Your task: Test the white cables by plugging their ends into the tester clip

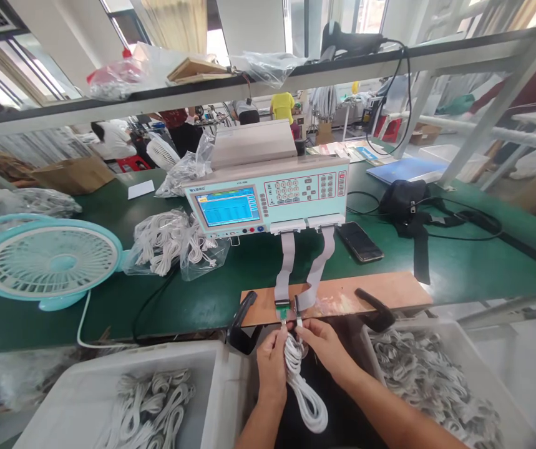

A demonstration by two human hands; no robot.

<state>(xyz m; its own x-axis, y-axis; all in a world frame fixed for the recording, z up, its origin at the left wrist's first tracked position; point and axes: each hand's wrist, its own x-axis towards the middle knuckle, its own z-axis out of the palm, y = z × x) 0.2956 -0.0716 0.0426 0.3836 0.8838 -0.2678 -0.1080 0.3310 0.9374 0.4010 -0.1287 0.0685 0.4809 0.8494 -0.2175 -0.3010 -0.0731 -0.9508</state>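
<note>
A coiled white cable (306, 393) hangs between my two hands at the front edge of a wooden board (342, 298). My left hand (273, 358) pinches one connector end against a small green circuit board (283, 310). With thumb and fingers closed, my right hand (321, 343) holds the other connector end at the second ribbon cable's socket. Whether either plug is fully seated I cannot tell. Two grey ribbon cables (285, 265) run up from the board to a tester (268, 202) with a lit blue screen.
Black clamps (242, 321) grip the board to the green table (188, 312). White bins with coiled cables stand left (218, 390) and right (455, 337). A turquoise fan (52, 262), bagged cables (165, 243), a phone (360, 241) and a black pouch (404, 202) lie on the table.
</note>
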